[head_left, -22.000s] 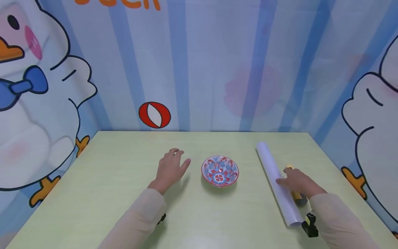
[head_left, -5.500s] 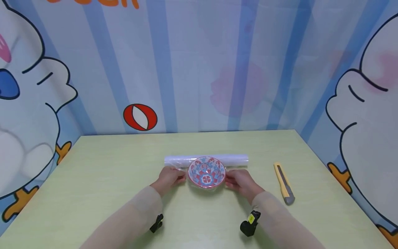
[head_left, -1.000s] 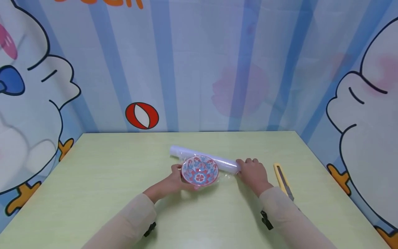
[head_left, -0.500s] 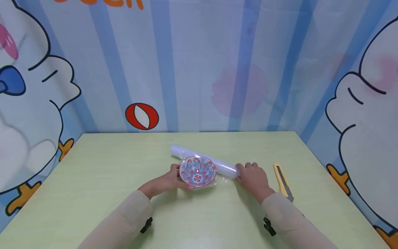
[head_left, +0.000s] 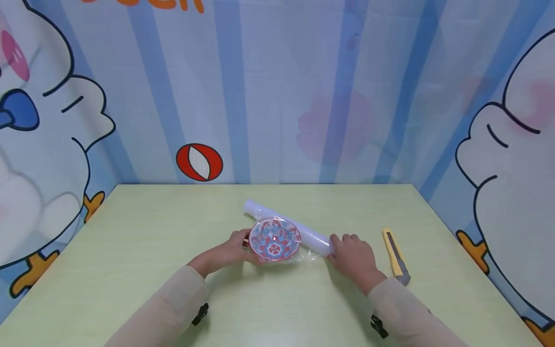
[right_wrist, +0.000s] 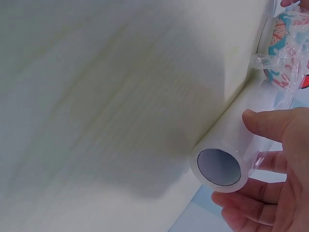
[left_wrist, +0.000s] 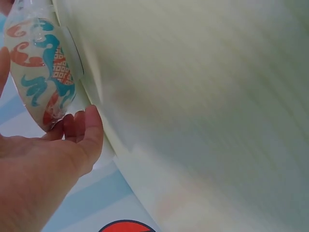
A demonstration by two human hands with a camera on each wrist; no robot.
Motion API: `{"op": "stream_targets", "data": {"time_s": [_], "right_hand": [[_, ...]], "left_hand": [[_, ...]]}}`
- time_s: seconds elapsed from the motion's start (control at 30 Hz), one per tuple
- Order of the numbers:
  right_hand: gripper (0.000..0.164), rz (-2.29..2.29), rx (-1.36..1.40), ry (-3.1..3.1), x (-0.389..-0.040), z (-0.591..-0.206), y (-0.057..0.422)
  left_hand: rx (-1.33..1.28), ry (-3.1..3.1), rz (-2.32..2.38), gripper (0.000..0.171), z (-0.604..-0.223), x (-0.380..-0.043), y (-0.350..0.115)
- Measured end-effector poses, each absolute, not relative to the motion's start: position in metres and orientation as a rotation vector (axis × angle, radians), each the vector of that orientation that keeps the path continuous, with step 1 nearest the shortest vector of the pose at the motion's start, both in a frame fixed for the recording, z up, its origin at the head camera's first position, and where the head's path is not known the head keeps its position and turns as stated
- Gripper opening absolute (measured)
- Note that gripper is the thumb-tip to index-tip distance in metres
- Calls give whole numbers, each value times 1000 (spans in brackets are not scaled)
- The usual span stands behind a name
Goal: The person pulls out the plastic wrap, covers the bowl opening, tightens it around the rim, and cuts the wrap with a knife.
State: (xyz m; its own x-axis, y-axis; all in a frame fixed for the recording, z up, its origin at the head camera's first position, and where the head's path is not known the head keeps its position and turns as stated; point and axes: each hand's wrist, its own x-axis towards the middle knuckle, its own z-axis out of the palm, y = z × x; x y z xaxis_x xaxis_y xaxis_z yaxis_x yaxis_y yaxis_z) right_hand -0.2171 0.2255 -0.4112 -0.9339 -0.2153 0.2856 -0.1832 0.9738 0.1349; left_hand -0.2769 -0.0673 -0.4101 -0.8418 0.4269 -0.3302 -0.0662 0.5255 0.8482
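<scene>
The left grip (head_left: 229, 251) curls round the left side of the bowl (head_left: 274, 239), while the right grip (head_left: 354, 258), right of the bowl, clasps the near end of the roll (head_left: 311, 237). Clear film (head_left: 309, 255) covers the bowl, apparently joined to the roll; wrapping seems begun, cutting not yet done. The cutter (head_left: 395, 255) lies unheld on the desk (head_left: 143, 241), well right of the bowl. The roll slants away behind the bowl.

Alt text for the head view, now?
Left hand holds a patterned bowl, clear film showing at its edges; right hand grips one end of the plastic wrap roll behind it. A yellow utility knife lies farther right on the pale table.
</scene>
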Motion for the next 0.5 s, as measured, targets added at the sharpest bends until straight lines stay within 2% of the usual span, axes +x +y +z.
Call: {"op": "stream_targets", "data": {"time_s": [0.3, 0.5], "right_hand": [[35, -165, 262, -2908, -204, -409, 216], [38, -133, 320, -2840, -190, -410, 207]], "left_hand": [[311, 2195, 1441, 90, -414, -280, -72], [337, 2200, 1511, 78, -416, -281, -78]]}}
